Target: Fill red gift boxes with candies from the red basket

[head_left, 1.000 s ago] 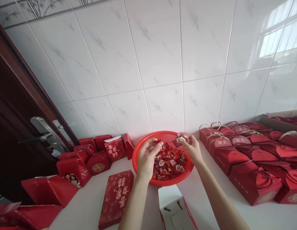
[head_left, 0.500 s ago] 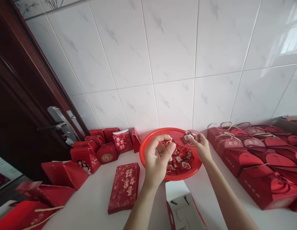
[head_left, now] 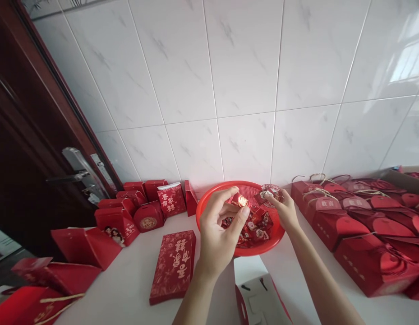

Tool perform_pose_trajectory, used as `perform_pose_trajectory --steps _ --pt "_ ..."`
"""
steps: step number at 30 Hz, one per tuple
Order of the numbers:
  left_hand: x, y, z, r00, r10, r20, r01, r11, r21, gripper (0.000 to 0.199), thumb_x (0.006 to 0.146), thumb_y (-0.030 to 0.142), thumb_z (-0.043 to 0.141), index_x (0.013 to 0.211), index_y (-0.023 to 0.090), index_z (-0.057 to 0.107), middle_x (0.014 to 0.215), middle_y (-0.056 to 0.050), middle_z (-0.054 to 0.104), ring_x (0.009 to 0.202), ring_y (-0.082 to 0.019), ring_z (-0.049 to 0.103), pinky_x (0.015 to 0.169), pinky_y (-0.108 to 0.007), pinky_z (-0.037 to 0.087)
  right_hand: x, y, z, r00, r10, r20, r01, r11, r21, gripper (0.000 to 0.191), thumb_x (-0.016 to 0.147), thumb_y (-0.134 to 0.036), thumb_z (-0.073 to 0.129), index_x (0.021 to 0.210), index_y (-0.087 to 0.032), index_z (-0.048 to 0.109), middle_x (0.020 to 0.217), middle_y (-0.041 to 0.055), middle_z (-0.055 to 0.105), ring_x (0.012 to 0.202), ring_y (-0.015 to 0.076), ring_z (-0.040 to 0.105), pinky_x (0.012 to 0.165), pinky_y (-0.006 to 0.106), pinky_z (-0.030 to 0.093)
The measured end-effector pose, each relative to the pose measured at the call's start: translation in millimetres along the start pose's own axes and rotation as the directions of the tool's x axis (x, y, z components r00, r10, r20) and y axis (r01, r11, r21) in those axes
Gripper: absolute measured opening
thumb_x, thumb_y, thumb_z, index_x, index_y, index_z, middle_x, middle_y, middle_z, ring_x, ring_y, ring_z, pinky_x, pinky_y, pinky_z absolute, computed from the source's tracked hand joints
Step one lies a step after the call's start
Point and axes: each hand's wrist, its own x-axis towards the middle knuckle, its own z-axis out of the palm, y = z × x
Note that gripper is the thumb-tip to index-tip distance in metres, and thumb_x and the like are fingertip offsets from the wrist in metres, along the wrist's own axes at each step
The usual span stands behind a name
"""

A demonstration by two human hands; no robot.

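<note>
My left hand (head_left: 216, 230) is raised over the near left side of a round red plastic basket (head_left: 263, 248). Between its thumb and index finger is a small red candy packet (head_left: 242, 201) with a shiny gold emblem. At the basket's right rim, my right hand (head_left: 286, 212) pinches red wrapped candies (head_left: 264, 195) with white lettered labels; how many it holds is hard to tell. More red wrapped candies (head_left: 261, 234) lie in the basket below. Just in front of the basket stands an open box (head_left: 252, 267), white inside, partly cut off by the lower edge.
A flat red box (head_left: 173, 266) lies left of my forearm on the white table (head_left: 128, 289). Several red gift boxes (head_left: 150, 216) line the left side near a dark door (head_left: 33, 117). Rows of red boxes with cord handles (head_left: 358, 225) fill the right. A tiled wall (head_left: 243, 67) rises behind.
My left hand has turned slightly, so the gold emblem on its candy packet shows more and catches the light. My right hand stays nearly in place. The view has shifted a little.
</note>
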Motion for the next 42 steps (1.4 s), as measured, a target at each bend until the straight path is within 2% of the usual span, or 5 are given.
perform_pose_trajectory --steps 14,22,29,36,42 --pt "0.5 -1.6 -0.6 0.997 0.074 0.028 -0.076 0.995 0.063 0.020 0.086 0.026 0.073 0.105 0.024 0.068 0.108 -0.004 0.068 0.085 -0.015 0.071 0.077 -0.025 0.061 2.2 2.9 0.4 1.000 0.013 -0.002 -0.013 0.999 0.032 0.037 0.063 -0.045 0.084 0.083 -0.020 0.065 0.081 0.0047 0.074 0.077 0.0248 0.067 0.072 0.038 0.053" --pt "0.9 -3.8 -6.8 0.993 0.111 0.035 -0.111 0.994 0.004 0.023 0.090 0.024 0.064 0.113 0.025 0.070 0.113 -0.006 0.066 0.089 -0.017 0.070 0.080 -0.026 0.061 4.1 5.5 1.9 1.000 -0.005 0.004 0.005 0.999 0.047 0.039 0.060 -0.047 0.085 0.082 -0.020 0.066 0.080 0.0052 0.074 0.076 0.0256 0.068 0.072 0.039 0.054" --pt "3.8 -7.9 -11.2 0.994 0.107 0.009 -0.108 0.988 0.114 0.022 0.089 0.030 0.068 0.110 0.026 0.072 0.114 -0.006 0.068 0.093 -0.019 0.071 0.082 -0.028 0.061 3.1 3.8 3.9 1.000 -0.027 0.010 0.026 0.999 0.043 0.037 0.061 -0.049 0.084 0.077 -0.022 0.065 0.077 0.0054 0.074 0.075 0.0275 0.068 0.071 0.040 0.055" --pt "4.8 -7.9 -12.8 0.987 0.162 0.005 -0.160 0.968 0.194 0.016 0.085 0.032 0.073 0.098 0.023 0.072 0.102 -0.006 0.071 0.097 -0.021 0.070 0.089 -0.031 0.059 4.5 8.4 4.9 1.000 -0.010 0.016 0.009 0.997 0.082 0.042 0.057 -0.050 0.086 0.080 -0.020 0.067 0.080 0.0076 0.075 0.077 0.0288 0.069 0.072 0.041 0.055" --pt "4.0 -2.2 -10.2 0.988 0.157 0.013 -0.157 0.975 0.159 0.016 0.084 0.035 0.075 0.089 0.020 0.071 0.082 -0.002 0.071 0.074 -0.016 0.069 0.072 -0.025 0.059 1.6 -1.4 6.5 1.000 0.018 0.023 -0.020 0.995 0.096 0.051 0.056 -0.052 0.086 0.088 -0.017 0.068 0.086 0.0102 0.077 0.082 0.0303 0.071 0.077 0.042 0.056"
